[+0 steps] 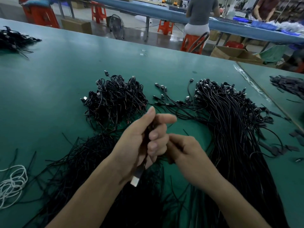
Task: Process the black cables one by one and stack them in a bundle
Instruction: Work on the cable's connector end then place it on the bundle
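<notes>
My left hand grips one black cable in its curled fingers, above the green table. The cable's silver USB plug hangs out below the palm. My right hand sits just to the right, its fingers curled round the cable's other part, though motion blur hides the exact grip. A tangled bundle of coiled black cables lies behind my hands. A long heap of straight black cables runs down the right side. More loose black cables spread out at the lower left.
The green table stretches far back and left, with another cable pile at its far left. White cord lies at the left edge. Black scraps sit at the right. People work at a blue bench behind.
</notes>
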